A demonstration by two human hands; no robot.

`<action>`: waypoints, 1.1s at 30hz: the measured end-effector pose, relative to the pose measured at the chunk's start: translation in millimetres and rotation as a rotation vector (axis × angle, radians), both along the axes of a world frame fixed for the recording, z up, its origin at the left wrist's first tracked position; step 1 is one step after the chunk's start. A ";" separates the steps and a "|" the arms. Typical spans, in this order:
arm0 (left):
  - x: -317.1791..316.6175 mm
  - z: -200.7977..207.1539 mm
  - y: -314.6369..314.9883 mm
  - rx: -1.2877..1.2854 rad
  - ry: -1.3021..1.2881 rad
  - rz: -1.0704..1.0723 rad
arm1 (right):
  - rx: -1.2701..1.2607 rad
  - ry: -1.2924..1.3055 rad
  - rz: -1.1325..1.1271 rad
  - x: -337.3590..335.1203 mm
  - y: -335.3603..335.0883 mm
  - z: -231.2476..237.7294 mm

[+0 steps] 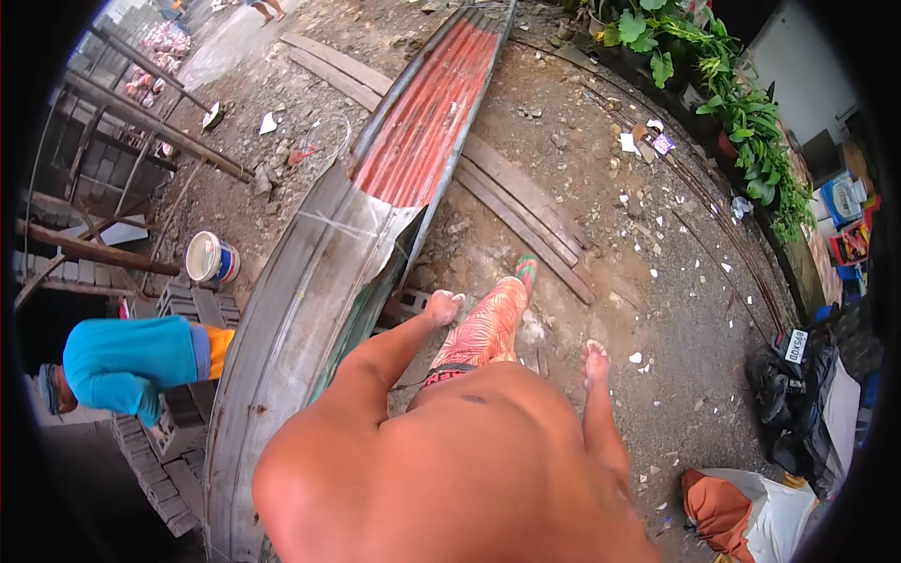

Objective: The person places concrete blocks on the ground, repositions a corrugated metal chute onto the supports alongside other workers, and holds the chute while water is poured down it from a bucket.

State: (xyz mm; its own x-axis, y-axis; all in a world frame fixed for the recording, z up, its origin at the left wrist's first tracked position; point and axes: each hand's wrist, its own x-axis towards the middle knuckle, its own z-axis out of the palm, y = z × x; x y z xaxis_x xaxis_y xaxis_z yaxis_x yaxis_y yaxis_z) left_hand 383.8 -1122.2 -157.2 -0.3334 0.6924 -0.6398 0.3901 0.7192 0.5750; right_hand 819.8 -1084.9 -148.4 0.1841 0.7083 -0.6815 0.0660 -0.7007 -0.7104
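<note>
My left hand (444, 308) hangs beside the long corrugated metal sheets (427, 122), its fingers curled and whitened with dust. Nothing shows in it, and a small gap seems to lie between it and the sheet edge. On the other side of my body, my right hand (594, 362) hangs low over the gravelly ground, fingers loosely curled and dusty, holding nothing visible. Between the hands are my orange patterned shorts (483, 324) and one foot in a green flip-flop (526, 269). The sheets are rusty red at the far end and grey nearer me.
Wooden planks (526, 202) lie ahead. Left, a person in a blue shirt (136, 361) bends over concrete blocks (155, 469), near a white bucket (212, 258). Plants (751, 131) and long rods (718, 211) line the right, with a motorcycle (788, 385) and a draped cover (718, 511) nearer.
</note>
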 end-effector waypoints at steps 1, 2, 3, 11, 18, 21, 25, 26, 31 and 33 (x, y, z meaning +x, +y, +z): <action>13.1 5.8 30.1 -0.036 0.008 -0.009 | -0.007 -0.074 -0.022 3.0 21.7 -4.9; 20.7 12.6 57.3 -0.099 0.025 -0.101 | -0.007 -0.084 -0.038 5.7 43.0 -9.7; 16.0 -12.4 71.5 -0.037 -0.027 -0.081 | 0.033 -0.052 -0.012 9.1 67.3 -28.2; 18.8 -51.0 292.5 -0.339 -0.232 0.428 | -0.510 -0.283 0.346 62.7 284.4 -76.0; -4.0 31.7 454.1 0.202 -0.428 0.379 | 0.003 -0.177 0.104 29.6 583.9 48.2; -20.9 29.7 500.5 0.220 -0.197 0.495 | 0.157 -0.151 0.082 -4.7 651.3 100.1; -28.6 7.1 501.3 0.184 -0.423 0.854 | 0.079 -0.191 0.454 -30.8 700.2 75.3; -22.9 13.7 498.5 0.188 -0.429 0.887 | 0.053 -0.191 0.533 -24.4 708.7 52.8; 5.7 3.4 441.8 -0.027 -0.170 0.957 | -0.107 -0.231 1.080 -54.1 743.9 26.3; 16.6 -23.5 406.9 -0.154 -0.051 1.015 | -0.042 -0.296 1.233 -71.9 773.6 -16.1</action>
State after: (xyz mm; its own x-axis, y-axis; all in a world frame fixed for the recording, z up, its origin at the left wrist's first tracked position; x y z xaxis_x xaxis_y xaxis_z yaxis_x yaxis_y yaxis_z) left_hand 400.4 -715.3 -180.7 -0.6860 0.0086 -0.7276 -0.4649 0.7640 0.4474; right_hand 747.9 -311.3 -164.5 -0.4311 0.4967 -0.7533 0.8405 -0.0826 -0.5355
